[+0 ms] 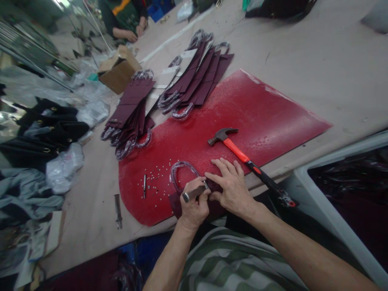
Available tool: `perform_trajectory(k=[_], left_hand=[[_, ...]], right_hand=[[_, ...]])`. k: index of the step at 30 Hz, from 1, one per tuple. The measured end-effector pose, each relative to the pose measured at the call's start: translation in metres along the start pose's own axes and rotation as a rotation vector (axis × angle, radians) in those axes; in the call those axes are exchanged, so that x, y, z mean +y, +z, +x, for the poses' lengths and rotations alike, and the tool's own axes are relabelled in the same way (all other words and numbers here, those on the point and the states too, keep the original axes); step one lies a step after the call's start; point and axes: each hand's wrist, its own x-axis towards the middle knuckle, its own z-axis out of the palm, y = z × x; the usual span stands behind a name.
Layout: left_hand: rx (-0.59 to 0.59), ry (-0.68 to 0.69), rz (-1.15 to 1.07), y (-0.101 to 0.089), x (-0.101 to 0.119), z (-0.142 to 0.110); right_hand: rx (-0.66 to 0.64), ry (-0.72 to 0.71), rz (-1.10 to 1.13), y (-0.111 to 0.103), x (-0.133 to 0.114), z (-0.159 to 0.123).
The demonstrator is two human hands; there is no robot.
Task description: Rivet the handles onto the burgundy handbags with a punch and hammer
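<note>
From my end I see a silver metal punch (194, 193) tilted over a maroon panel (175, 203); its looped handle (182, 164), wrapped in clear plastic, lies on the red mat (188, 139).

Flat red sheet (266, 103) on beige table (303, 60). Near edge: flat maroon panel (175, 203) under left hand (194, 206) and right hand (233, 189). Left of it, on sheet: slim metal rod (144, 186). Further left, on table: long metal punch (118, 211). Right: red-black claw hammer (250, 165) across sheet's edge. Far-left edge: flat maroon stack (131, 107), brown cardboard box (119, 69) behind.
</note>
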Motion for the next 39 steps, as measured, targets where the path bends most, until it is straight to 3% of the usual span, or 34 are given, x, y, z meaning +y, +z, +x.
perform_trajectory(k=[7,11,14,17,22,28,30,33,35,37,39], left_hand=[[0.010,-0.008,0.024,0.004,-0.006,-0.001],[0.004,-0.022,-0.001,0.006,-0.008,-0.003],[0.021,-0.031,-0.033,0.008,-0.008,-0.003],[0.052,-0.022,-0.028,0.009,-0.006,0.000],[0.071,0.006,-0.046,0.007,-0.002,0.006],[0.062,0.003,-0.030,0.006,0.000,0.008],[0.044,-0.006,-0.032,0.006,0.001,0.009],[0.024,-0.019,-0.053,0.005,0.001,0.009],[0.014,-0.026,-0.062,0.005,0.001,0.009],[0.011,-0.024,-0.060,0.005,0.001,0.009],[0.010,-0.017,-0.047,0.005,0.000,0.009]], right_hand=[[-0.023,-0.026,-0.021,-0.001,-0.002,0.000],[0.055,-0.073,-0.087,-0.021,0.001,-0.003],[0.154,0.044,-0.297,-0.046,0.014,-0.003],[0.041,0.200,-0.435,-0.067,0.031,0.004],[-0.080,0.461,0.012,-0.079,0.039,0.022],[-0.228,0.489,0.412,-0.093,0.009,0.029],[-0.212,0.493,0.520,-0.105,-0.007,0.021],[-0.032,0.382,0.528,-0.131,-0.033,-0.001],[0.109,0.178,0.302,-0.149,-0.046,-0.016],[0.128,-0.046,0.021,-0.162,-0.053,-0.026],[0.047,-0.200,-0.178,-0.169,-0.056,-0.032]])
